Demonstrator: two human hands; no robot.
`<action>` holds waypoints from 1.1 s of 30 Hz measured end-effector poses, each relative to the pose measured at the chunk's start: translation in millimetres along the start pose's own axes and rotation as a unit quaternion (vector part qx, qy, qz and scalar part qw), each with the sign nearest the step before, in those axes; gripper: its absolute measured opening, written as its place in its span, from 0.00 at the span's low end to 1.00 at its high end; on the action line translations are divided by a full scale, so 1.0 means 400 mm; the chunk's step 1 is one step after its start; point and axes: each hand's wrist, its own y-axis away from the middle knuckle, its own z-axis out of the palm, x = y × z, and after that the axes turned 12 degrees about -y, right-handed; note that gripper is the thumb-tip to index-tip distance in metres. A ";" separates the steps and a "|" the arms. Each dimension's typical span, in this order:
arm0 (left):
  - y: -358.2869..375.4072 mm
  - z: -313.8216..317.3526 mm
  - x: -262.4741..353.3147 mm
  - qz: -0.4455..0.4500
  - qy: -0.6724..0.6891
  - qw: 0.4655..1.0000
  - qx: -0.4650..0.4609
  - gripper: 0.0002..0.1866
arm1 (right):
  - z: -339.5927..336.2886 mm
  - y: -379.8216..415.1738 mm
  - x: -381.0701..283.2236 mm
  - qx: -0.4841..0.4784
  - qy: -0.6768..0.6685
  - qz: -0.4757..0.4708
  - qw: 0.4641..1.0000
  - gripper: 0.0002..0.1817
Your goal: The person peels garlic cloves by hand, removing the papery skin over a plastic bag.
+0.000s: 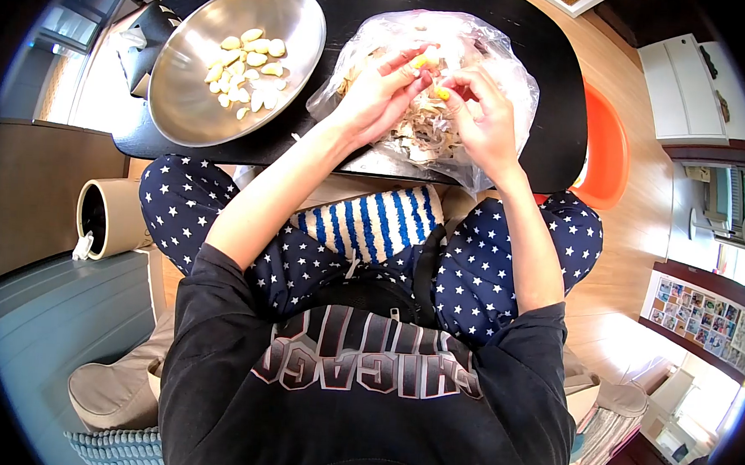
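Both my hands are raised over a clear plastic bag [515, 80] full of dry, papery garlic skins [428, 134]. My left hand [379, 98] pinches a pale yellowish garlic clove [428, 59] between its fingertips. Close beside it, my right hand [484, 120] has thumb and forefinger closed on a small bright yellow piece [441, 93], too small to name surely. To the left, a wide steel bowl [174, 79] holds several peeled garlic cloves [251, 62], gathered near its middle.
The bowl and bag rest on a black table [564, 116] with a rounded edge. A black tissue box [151, 44] is at the far left. An orange seat [604, 148] stands right of the table. A striped cloth [373, 224] lies across my lap, and a beige bin [108, 219] is at left.
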 end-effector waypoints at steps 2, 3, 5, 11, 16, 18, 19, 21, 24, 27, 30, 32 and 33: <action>-0.006 -0.015 0.001 0.001 0.012 1.000 -0.008 0.17 | -0.002 0.001 -0.001 -0.027 0.016 0.001 0.999 0.06; -0.006 -0.014 0.005 0.002 0.024 1.000 -0.016 0.17 | -0.003 0.002 0.000 -0.037 0.011 0.010 0.999 0.06; -0.002 -0.006 0.011 0.001 0.029 1.000 -0.005 0.17 | -0.007 0.003 -0.001 -0.046 0.006 0.020 0.999 0.06; -0.004 -0.016 0.003 -0.012 -0.038 0.999 0.016 0.21 | -0.038 0.009 0.054 -0.070 0.064 0.095 0.991 0.08; -0.009 -0.021 -0.006 0.020 -0.078 0.996 -0.028 0.22 | -0.039 -0.003 0.034 -0.077 0.091 0.190 0.974 0.09; -0.006 -0.016 -0.007 0.015 -0.075 0.997 -0.031 0.22 | -0.031 -0.010 0.008 -0.043 0.057 0.124 0.990 0.10; -0.004 -0.013 -0.008 0.010 -0.072 0.997 -0.034 0.22 | -0.026 -0.013 0.002 -0.008 0.022 0.057 0.998 0.11; -0.001 -0.010 -0.009 0.004 -0.064 0.997 -0.038 0.21 | -0.012 -0.018 -0.002 0.016 -0.012 0.034 0.999 0.11; 0.002 -0.011 -0.010 -0.010 -0.059 0.997 -0.048 0.20 | -0.014 -0.019 -0.002 0.035 -0.022 -0.006 0.999 0.11; 0.004 -0.012 -0.007 -0.013 -0.073 0.995 -0.060 0.18 | -0.019 -0.019 -0.009 0.019 0.012 -0.031 0.999 0.12; 0.003 -0.007 0.010 -0.005 -0.142 0.988 -0.067 0.18 | -0.019 -0.017 -0.011 0.008 0.023 -0.044 0.999 0.11; 0.004 -0.008 0.014 -0.001 -0.202 0.977 -0.065 0.18 | -0.017 -0.016 -0.012 0.008 0.022 -0.048 0.999 0.11; 0.005 -0.009 0.013 0.004 -0.217 0.974 -0.062 0.18 | -0.016 -0.016 -0.012 0.008 0.016 -0.044 0.999 0.11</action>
